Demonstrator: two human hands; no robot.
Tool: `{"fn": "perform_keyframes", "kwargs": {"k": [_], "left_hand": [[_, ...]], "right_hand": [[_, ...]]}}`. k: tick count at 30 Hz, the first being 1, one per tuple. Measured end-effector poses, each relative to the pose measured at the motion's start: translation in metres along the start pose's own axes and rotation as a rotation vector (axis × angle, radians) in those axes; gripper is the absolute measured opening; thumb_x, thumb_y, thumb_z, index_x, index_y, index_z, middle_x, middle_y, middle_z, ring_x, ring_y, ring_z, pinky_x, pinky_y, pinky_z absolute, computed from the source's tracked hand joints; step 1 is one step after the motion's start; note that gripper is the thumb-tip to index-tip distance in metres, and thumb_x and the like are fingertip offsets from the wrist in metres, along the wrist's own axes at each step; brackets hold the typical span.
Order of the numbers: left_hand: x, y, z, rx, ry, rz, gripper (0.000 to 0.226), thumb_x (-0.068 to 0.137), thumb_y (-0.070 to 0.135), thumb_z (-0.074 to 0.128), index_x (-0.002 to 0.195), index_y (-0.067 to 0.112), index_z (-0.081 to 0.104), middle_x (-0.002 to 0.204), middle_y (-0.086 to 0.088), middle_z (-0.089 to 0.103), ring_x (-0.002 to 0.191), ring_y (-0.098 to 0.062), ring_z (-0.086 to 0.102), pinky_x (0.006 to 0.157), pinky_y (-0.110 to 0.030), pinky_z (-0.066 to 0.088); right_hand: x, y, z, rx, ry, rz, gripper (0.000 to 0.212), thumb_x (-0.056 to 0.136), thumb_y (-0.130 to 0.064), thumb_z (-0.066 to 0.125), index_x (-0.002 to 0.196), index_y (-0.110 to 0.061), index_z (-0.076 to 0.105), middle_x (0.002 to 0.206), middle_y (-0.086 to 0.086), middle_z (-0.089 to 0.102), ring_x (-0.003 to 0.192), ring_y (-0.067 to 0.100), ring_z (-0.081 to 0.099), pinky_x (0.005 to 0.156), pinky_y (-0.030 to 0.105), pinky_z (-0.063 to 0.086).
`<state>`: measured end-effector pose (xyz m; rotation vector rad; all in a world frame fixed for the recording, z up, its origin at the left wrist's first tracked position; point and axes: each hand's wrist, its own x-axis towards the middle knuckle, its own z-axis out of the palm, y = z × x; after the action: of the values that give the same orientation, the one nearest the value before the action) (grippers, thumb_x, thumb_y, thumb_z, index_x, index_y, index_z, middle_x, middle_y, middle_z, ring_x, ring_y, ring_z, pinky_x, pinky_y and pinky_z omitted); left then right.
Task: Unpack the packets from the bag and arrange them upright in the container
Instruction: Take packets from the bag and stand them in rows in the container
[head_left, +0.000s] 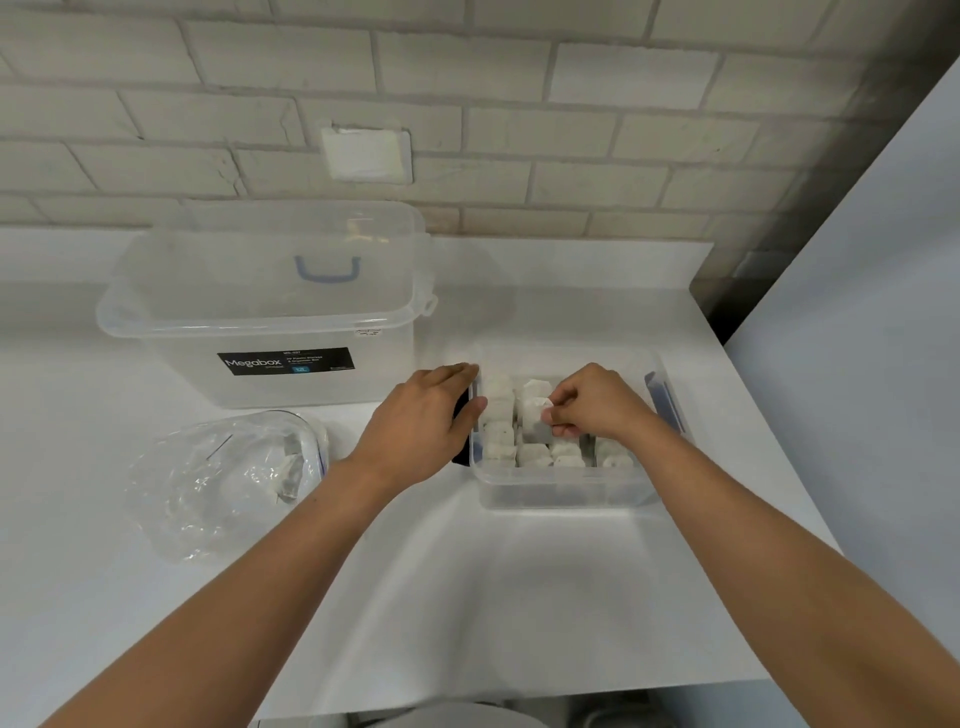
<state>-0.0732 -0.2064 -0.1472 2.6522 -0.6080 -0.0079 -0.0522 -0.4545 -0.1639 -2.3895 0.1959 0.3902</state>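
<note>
Packet (536, 415) in right hand (597, 405), inside container (561, 493)

text: "Megabox", white letters | on: black label (286, 361), front of large clear storage box (208, 291) | other print on label: too small to read | white sticker (368, 332) above it: unreadable
</note>
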Motion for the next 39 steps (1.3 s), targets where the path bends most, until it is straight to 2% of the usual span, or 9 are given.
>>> {"fn": "perform_keyframes", "kwargs": {"k": [6,13,18,23,27,29,31,34,39], "left_hand": [[-0.001,-0.002,0.0,0.003,-0.009,0.003,0.052,0.106,0.043,0.04,0.151,0.018,0.044,0.152,0.002,0.049,0.133,-0.025,0.05,0.107,-0.039,0.045],[-0.033,-0.029,-0.021,-0.18,0.093,-0.03,0.035,0.099,0.043,0.057,0.13,0.029,0.064,0.127,0.011,0.063,0.115,-0.015,0.06,0.09,-0.035,0.053],[-0.088,-0.081,-0.044,-0.248,0.282,-0.144,0.02,0.093,0.023,0.069,0.112,0.025,0.073,0.103,0.014,0.068,0.092,-0.006,0.063,0.078,-0.026,0.052],[-0.144,-0.155,-0.056,-0.126,0.294,-0.264,0.022,0.087,0.013,0.076,0.107,0.018,0.074,0.096,0.006,0.07,0.083,-0.016,0.066,0.074,-0.03,0.054],[-0.156,-0.198,-0.052,0.041,0.052,-0.245,0.025,0.092,0.019,0.07,0.115,0.027,0.074,0.122,0.009,0.066,0.107,-0.019,0.065,0.076,-0.035,0.057],[-0.154,-0.208,-0.048,0.146,-0.112,-0.197,0.025,0.096,0.024,0.064,0.118,0.03,0.073,0.135,0.008,0.06,0.12,-0.02,0.059,0.079,-0.038,0.058],[-0.151,-0.215,-0.046,0.23,-0.238,-0.208,0.023,0.099,0.031,0.056,0.113,0.028,0.074,0.128,0.005,0.063,0.116,-0.022,0.059,0.081,-0.038,0.057],[-0.146,-0.221,-0.045,0.322,-0.299,-0.276,0.031,0.098,0.043,0.054,0.108,0.018,0.071,0.112,0.0,0.065,0.109,-0.024,0.06,0.085,-0.035,0.053],[-0.134,-0.221,-0.052,0.408,-0.343,-0.287,0.04,0.09,0.038,0.065,0.124,0.018,0.059,0.121,-0.003,0.062,0.118,-0.027,0.056,0.095,-0.036,0.042]], "right_hand": [[-0.005,-0.011,-0.003,-0.148,0.17,0.02,0.02,0.08,-0.034,0.085,0.075,-0.016,0.08,0.062,-0.002,0.073,0.061,0.012,0.072,0.08,0.035,0.062],[-0.068,-0.042,-0.003,0.082,0.43,-0.067,0.014,0.084,-0.043,0.078,0.082,-0.029,0.078,0.07,-0.017,0.073,0.07,0.0,0.07,0.082,0.033,0.058],[-0.113,-0.108,0.057,0.312,0.534,-0.268,0.002,0.088,-0.024,0.077,0.087,-0.026,0.078,0.08,-0.018,0.073,0.071,0.005,0.068,0.064,0.015,0.052],[-0.106,-0.165,0.159,0.37,0.393,-0.478,0.022,0.09,-0.013,0.074,0.111,-0.018,0.075,0.092,-0.01,0.071,0.074,0.009,0.066,0.064,0.012,0.051],[-0.084,-0.19,0.226,0.018,0.183,-0.577,0.021,0.097,-0.021,0.06,0.113,-0.023,0.073,0.103,-0.007,0.074,0.088,0.012,0.067,0.075,0.032,0.057],[-0.074,-0.192,0.245,-0.335,0.085,-0.569,0.022,0.099,-0.026,0.051,0.107,-0.025,0.072,0.1,-0.004,0.073,0.095,0.022,0.065,0.073,0.034,0.049],[-0.068,-0.191,0.249,-0.539,0.101,-0.521,0.023,0.1,-0.028,0.049,0.097,-0.022,0.071,0.091,0.002,0.072,0.092,0.028,0.066,0.073,0.036,0.039],[-0.065,-0.187,0.246,-0.627,0.162,-0.423,0.032,0.102,-0.034,0.045,0.095,-0.019,0.072,0.087,0.003,0.072,0.09,0.028,0.065,0.08,0.038,0.036],[-0.067,-0.186,0.239,-0.653,0.248,-0.406,0.033,0.098,-0.033,0.052,0.073,-0.017,0.067,0.07,0.002,0.065,0.071,0.024,0.048,0.075,0.036,0.033]]}}
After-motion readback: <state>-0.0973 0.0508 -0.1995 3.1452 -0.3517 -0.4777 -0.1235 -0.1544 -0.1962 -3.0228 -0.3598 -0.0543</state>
